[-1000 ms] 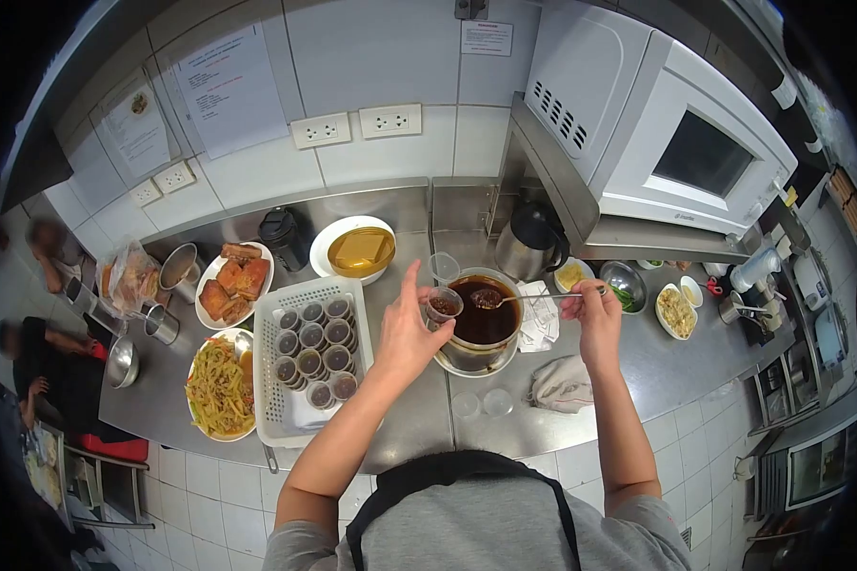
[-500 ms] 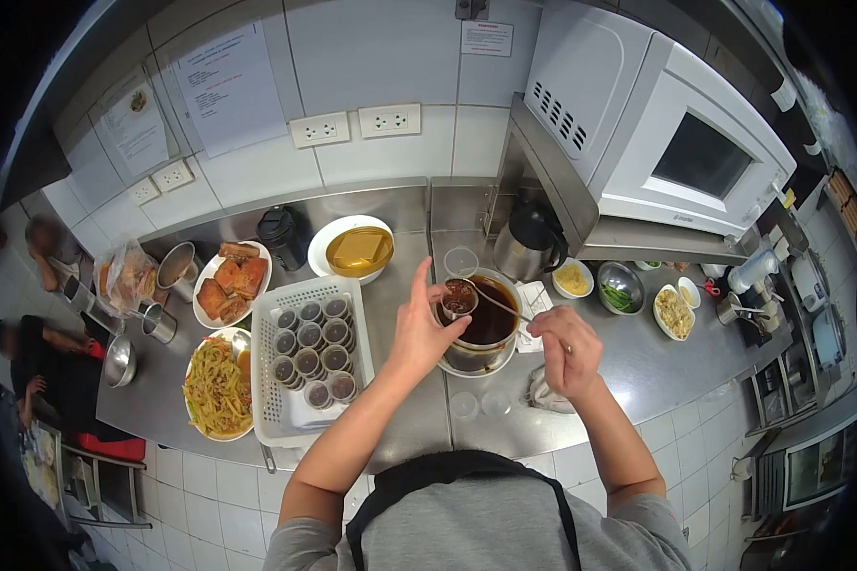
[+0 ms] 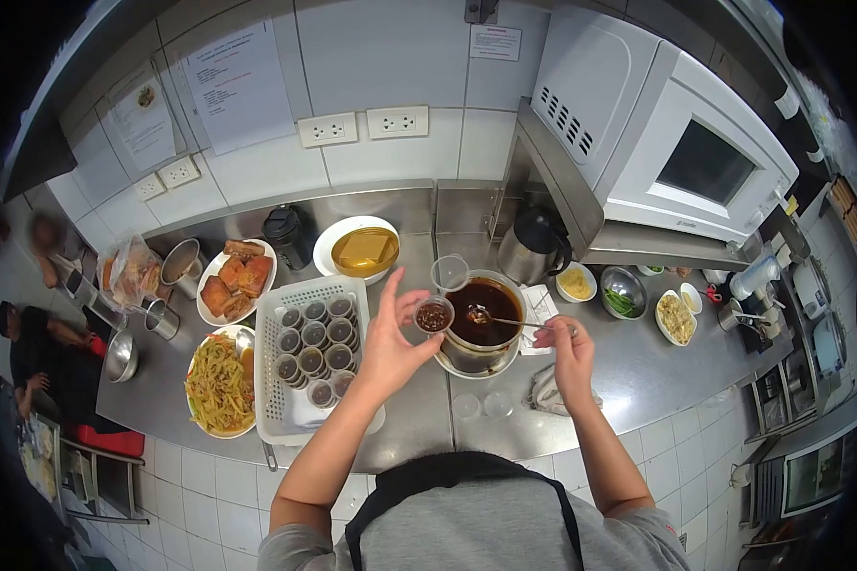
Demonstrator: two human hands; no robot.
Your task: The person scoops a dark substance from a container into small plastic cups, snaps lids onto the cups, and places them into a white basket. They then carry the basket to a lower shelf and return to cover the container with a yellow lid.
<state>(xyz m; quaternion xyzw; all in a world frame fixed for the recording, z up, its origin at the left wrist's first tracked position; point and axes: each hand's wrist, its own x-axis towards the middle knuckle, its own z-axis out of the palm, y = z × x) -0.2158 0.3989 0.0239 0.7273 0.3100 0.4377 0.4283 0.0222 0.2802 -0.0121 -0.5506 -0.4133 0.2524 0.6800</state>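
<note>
My left hand [image 3: 388,344] grips a small clear plastic sauce cup [image 3: 434,316] with dark sauce in it, held at the left rim of a pot [image 3: 470,360]. The cup's clear lid [image 3: 449,273] stands open behind it. In my right hand [image 3: 570,352] is the handle of a metal spoon [image 3: 516,323]; its bowl is in the dark brown sauce [image 3: 490,297] inside the pot. Left of my left hand, a white perforated basket [image 3: 270,404] holds several stacked, filled sauce cups [image 3: 312,333].
Clear plastic pieces [image 3: 467,406] and a crumpled cloth [image 3: 548,391] lie near the counter's front edge. Plates of noodles [image 3: 221,383] and fried chunks [image 3: 238,284] stand left. Behind the pot are a thermal jug [image 3: 531,243] and a microwave [image 3: 681,152]. Another person [image 3: 52,357] is far left.
My left hand has drawn the cup left, away from above the pot. The spoon has moved from the cup down into the sauce, and my right hand has lowered slightly.
</note>
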